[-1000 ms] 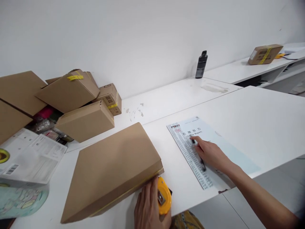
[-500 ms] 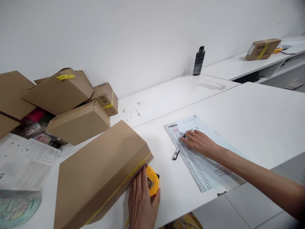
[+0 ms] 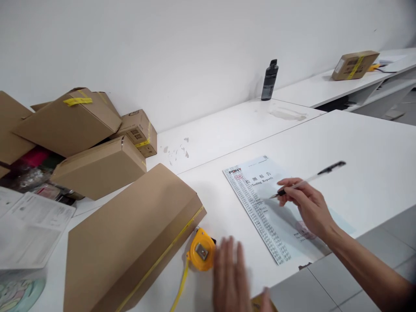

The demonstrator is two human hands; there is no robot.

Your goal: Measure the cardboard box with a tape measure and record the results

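My right hand [image 3: 307,206] holds a pen [image 3: 300,184] like a writer, its dark tip just over the printed report [image 3: 276,216]. That report lies flat on the white table [image 3: 325,143] and has columns of small marks down its left side. My left hand [image 3: 230,275], blurred by motion, is off the yellow tape measure [image 3: 202,250], with its fingers stretched out and nothing in them. The tape measure rests between this hand and a large cardboard box [image 3: 136,225], and a strip of its tape trails toward the table's front edge.
More cardboard boxes [image 3: 97,169] are piled at the back left, beside white papers [image 3: 35,229] and plastic-wrapped items. A dark water bottle [image 3: 269,81] stands near the wall. Another taped box [image 3: 355,66] sits on the far right counter.
My right hand has lifted the pen from the report and turned it into a writing grip. My left hand has let go of the tape measure and moved right.
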